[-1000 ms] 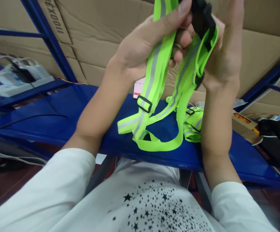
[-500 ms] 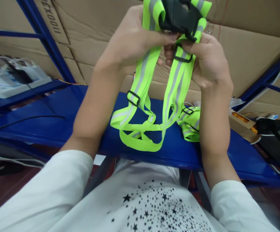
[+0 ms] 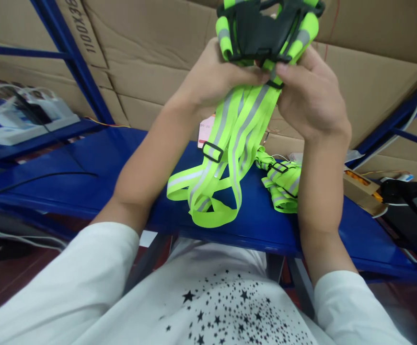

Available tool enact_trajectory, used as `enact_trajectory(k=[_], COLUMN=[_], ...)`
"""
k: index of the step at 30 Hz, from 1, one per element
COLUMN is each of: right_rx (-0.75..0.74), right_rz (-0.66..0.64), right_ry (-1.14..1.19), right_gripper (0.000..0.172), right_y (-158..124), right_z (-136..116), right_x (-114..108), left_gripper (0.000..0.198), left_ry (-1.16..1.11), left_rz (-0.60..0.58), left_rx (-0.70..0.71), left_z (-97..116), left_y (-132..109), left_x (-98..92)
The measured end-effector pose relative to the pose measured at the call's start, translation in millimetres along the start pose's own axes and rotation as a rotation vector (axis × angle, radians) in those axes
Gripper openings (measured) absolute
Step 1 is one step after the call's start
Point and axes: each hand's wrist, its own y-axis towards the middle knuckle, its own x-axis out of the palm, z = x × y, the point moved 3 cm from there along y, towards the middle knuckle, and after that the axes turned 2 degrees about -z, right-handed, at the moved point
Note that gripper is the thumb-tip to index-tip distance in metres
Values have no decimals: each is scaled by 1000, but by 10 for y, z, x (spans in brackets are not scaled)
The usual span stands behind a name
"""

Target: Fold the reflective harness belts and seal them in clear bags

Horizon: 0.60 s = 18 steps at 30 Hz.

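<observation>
Straps (image 3: 246,117) hang over the blue surface's (image 3: 97,153) near side, left hand (image 3: 217,74) and right hand (image 3: 314,98) pinching them below the black buckle (image 3: 259,36); best guide those lower loops (image 3: 214,219) untwisted.

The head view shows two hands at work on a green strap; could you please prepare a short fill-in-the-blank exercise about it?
The left hand and right hand hold a green strap near its large buckle, which is coloured ____.
A separate strap bundle lies on the person's ____ side of the green strap.
The table under that bundle is coloured ____.
The white shirt is printed with scattered five-pointed ____.

Missing words: black; right; blue; stars.
</observation>
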Motion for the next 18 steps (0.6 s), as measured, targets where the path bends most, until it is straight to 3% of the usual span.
enact_trajectory(k=[3, 6, 9, 12, 15, 17, 18], right_rx=[-93, -177, -245, -244, -240, -234, -203], right_rz=[-96, 37, 94, 108, 141, 178, 206], right_ry=[-65, -134, -197, -236, -182, -200, -231], right_gripper=[54, 40, 36, 34, 26, 25, 27], right_y=[-21, -7, 5, -22, -153, -324, -432], right_z=[-57, -70, -95, -183, -368, -525, -593], right_x=[-47, -89, -50, 52, 179, 247, 266], left_gripper=[18, 21, 12, 30, 28, 35, 36], left_ry=[10, -29, -216, -465, -710, -749, -761], left_rz=[-28, 2, -61, -194, -334, -365, -439], left_rx=[35, 8, -218, -441, -509, -585, -654], left_z=[1, -21, -134, -166, 44, 247, 347], left_y=[-10, -24, -46, -166, -438, -690, -832], left_x=[39, 98, 199, 331, 456, 513, 554])
